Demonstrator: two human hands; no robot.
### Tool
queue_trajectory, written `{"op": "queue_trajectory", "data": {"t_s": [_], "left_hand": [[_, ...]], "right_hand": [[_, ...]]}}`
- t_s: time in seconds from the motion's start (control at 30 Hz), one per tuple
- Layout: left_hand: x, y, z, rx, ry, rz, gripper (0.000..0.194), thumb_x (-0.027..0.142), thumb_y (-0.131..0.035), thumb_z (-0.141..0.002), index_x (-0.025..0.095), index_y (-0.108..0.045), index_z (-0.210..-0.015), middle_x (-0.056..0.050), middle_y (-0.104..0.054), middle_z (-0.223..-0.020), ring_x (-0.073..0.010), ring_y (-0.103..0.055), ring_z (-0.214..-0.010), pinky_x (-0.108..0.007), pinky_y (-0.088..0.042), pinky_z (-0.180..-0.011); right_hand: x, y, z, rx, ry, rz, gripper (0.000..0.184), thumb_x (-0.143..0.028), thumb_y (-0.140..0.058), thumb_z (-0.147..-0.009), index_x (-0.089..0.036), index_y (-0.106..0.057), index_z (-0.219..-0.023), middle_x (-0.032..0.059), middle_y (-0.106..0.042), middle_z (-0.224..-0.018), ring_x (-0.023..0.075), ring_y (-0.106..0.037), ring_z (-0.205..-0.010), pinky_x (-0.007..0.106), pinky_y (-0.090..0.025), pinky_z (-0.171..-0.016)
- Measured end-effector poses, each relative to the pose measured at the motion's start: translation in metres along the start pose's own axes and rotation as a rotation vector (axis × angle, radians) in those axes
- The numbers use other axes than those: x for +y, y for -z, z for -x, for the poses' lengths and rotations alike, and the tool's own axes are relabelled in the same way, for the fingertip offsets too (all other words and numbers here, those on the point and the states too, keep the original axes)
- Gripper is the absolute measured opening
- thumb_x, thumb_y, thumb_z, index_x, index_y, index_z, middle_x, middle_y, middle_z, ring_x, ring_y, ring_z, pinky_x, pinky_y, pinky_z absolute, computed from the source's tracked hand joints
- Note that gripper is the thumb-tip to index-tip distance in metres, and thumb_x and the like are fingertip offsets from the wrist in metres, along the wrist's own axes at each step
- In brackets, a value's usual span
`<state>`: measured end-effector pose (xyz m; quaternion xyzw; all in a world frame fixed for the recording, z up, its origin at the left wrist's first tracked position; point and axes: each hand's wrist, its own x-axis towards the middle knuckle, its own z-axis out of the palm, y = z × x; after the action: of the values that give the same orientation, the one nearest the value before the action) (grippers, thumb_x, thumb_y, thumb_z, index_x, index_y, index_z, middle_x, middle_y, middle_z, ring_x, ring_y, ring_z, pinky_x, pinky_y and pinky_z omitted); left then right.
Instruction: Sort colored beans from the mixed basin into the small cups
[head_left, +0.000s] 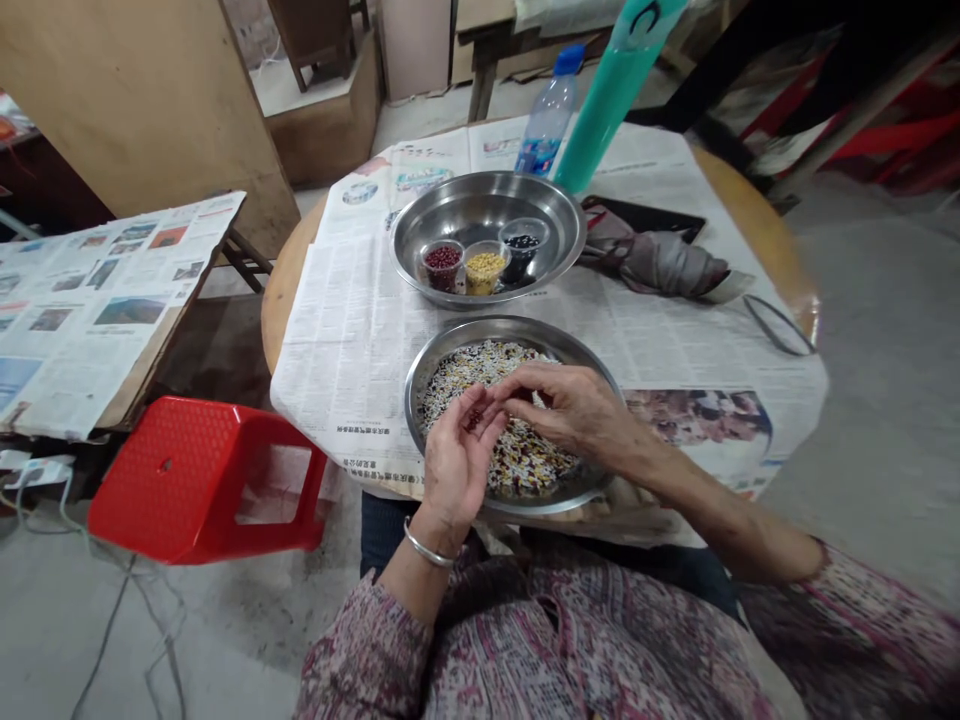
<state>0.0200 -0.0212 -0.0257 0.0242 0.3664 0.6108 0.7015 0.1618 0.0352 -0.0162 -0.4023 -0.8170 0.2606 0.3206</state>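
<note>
A steel basin (417, 365) in front of me holds a mix of white, yellow, dark red and black grains and beans (480, 365). Cupped over it, my left hand (461, 460) has a few small red beans (474, 420) in the palm. My right hand (574, 410) meets the left fingers, its thumb and fingertips pinched together; what lies between them is hidden. Behind, a larger steel basin (487, 188) contains three clear cups: one of red beans (443, 260), one of yellow beans (485, 268) and one of black beans (523, 243).
Newspaper (337, 330) covers the round table. Beyond the basins stand a blue-capped plastic bottle (551, 115) and a tall green bottle (611, 105). A folded umbrella (667, 262) lies at right. A red stool (202, 470) and a newspaper-covered bench (112, 280) are at left.
</note>
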Motion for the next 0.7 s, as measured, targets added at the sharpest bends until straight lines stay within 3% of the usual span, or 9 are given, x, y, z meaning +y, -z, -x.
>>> {"op": "queue_trajectory", "data": {"t_s": [0.13,0.3,0.47,0.7], "left_hand": [[-0.001,0.001,-0.001,0.022,-0.038,-0.001,0.021,0.015,-0.051,-0.098,0.010,-0.071,-0.096,-0.009,-0.072,-0.096,-0.0128,-0.070,-0.087,-0.029,-0.052,-0.094],[-0.001,0.002,-0.002,0.051,-0.049,0.011,0.021,0.003,-0.052,-0.092,0.012,-0.070,-0.095,-0.002,-0.067,-0.082,-0.0047,-0.062,-0.069,-0.017,-0.049,-0.073],[-0.001,0.001,-0.002,0.056,-0.045,-0.010,0.023,0.000,-0.052,-0.086,0.012,-0.069,-0.095,-0.001,-0.066,-0.082,-0.0052,-0.060,-0.070,-0.017,-0.048,-0.072],[0.000,0.002,0.000,0.034,-0.047,0.000,0.024,-0.001,-0.053,-0.083,0.011,-0.070,-0.096,-0.002,-0.066,-0.083,-0.0058,-0.062,-0.070,-0.018,-0.050,-0.072]], "right_hand": [[0.013,0.008,0.007,0.079,-0.089,0.030,0.013,-0.022,-0.057,-0.087,-0.021,-0.069,-0.085,0.0030,-0.073,-0.081,0.0161,-0.067,-0.072,0.030,-0.052,-0.068],[0.023,0.008,0.027,-0.101,-0.006,0.213,0.017,-0.022,-0.055,-0.091,-0.021,-0.071,-0.092,0.0055,-0.075,-0.091,0.0193,-0.069,-0.081,0.032,-0.053,-0.073],[0.021,-0.011,0.032,-0.180,0.133,0.354,0.016,-0.019,-0.055,-0.092,-0.020,-0.071,-0.096,0.0061,-0.074,-0.092,0.0201,-0.068,-0.089,0.032,-0.052,-0.077],[0.022,-0.019,0.029,-0.195,0.152,0.452,0.016,-0.015,-0.056,-0.091,-0.018,-0.070,-0.085,0.0056,-0.070,-0.079,0.0190,-0.066,-0.077,0.029,-0.049,-0.067]]}}
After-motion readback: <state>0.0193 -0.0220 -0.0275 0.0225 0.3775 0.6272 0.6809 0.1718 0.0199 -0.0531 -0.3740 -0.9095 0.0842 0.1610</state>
